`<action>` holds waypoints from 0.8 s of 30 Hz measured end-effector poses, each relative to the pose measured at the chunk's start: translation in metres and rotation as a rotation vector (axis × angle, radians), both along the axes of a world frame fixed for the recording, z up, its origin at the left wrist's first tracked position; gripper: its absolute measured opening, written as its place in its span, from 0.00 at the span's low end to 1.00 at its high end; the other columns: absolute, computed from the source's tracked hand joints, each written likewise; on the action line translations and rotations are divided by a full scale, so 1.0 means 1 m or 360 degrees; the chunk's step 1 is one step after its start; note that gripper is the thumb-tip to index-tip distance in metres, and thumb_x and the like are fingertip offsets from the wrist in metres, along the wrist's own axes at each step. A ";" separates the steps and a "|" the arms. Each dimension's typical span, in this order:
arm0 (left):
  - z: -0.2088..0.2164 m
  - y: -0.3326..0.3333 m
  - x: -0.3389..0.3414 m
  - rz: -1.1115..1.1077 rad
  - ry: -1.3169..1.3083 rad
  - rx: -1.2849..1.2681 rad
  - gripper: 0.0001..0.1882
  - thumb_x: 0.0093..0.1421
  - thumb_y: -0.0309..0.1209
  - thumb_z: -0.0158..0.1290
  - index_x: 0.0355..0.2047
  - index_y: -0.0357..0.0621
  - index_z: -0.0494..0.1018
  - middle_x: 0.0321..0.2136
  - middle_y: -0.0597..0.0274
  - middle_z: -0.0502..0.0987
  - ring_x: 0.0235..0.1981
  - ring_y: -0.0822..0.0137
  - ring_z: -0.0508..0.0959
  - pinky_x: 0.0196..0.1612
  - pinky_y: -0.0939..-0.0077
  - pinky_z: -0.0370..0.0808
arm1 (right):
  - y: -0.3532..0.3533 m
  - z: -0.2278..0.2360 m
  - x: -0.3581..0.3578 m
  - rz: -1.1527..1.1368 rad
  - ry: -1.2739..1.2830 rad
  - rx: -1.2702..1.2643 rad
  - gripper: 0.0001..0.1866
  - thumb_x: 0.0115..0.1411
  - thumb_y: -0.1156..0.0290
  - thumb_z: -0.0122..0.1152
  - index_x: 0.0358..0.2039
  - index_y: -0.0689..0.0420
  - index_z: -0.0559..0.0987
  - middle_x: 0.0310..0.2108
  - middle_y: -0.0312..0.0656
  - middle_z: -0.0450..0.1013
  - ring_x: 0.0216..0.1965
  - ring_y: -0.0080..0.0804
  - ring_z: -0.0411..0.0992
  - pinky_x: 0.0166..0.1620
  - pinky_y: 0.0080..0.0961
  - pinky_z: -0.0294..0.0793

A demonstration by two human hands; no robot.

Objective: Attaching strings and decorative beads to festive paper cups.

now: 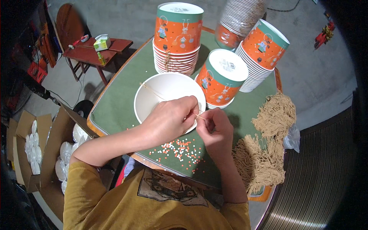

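Over the near rim of a white-lined paper tub (145, 105), my left hand (165, 117) and my right hand (216, 128) meet with fingers pinched together. Between their fingertips runs a thin tan string (199, 116). Another length of tan string (152, 90) crosses the tub's opening from its far left rim; whether the two are one piece is hidden behind my left hand. Small orange and white beads (180, 150) lie scattered on the green tabletop (119, 97), just below my hands. Bundles of tan string (274, 115) are heaped right of my right hand.
Upside-down stacks of orange and green paper tubs (179, 34) stand at the back, one close behind my right hand (222, 82). Far right is a tilted stack (264, 50). Cardboard boxes (50, 153) with wrapped white items sit at left, near a red wooden bench (86, 53).
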State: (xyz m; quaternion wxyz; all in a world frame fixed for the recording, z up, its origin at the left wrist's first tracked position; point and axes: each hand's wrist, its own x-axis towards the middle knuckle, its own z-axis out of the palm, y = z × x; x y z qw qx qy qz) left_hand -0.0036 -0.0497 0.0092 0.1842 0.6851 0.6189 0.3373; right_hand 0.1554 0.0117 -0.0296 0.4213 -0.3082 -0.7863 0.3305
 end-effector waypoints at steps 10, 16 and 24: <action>-0.011 0.007 -0.005 -0.0090 -0.0756 -0.0267 0.04 0.59 0.22 0.52 0.32 0.39 0.68 0.28 0.69 0.71 0.31 0.79 0.70 0.37 0.83 0.70 | -0.002 0.000 0.001 0.0015 0.0018 -0.0012 0.08 0.50 0.79 0.64 0.25 0.56 0.72 0.21 0.35 0.64 0.20 0.25 0.64 0.24 0.23 0.64; -0.006 0.007 -0.002 -0.0174 -0.0875 -0.0237 0.07 0.59 0.21 0.52 0.36 0.42 0.66 0.30 0.72 0.68 0.33 0.80 0.68 0.40 0.84 0.68 | -0.003 -0.001 0.001 0.0027 0.0180 -0.0272 0.05 0.55 0.78 0.61 0.28 0.59 0.72 0.22 0.35 0.67 0.22 0.19 0.66 0.26 0.19 0.66; -0.008 0.007 0.001 -0.0217 -0.0833 -0.0141 0.15 0.58 0.20 0.53 0.44 0.42 0.62 0.30 0.70 0.68 0.34 0.79 0.69 0.43 0.81 0.69 | 0.003 -0.009 0.003 0.0045 0.0253 -0.0353 0.04 0.56 0.78 0.59 0.32 0.60 0.73 0.23 0.35 0.70 0.23 0.18 0.68 0.27 0.19 0.67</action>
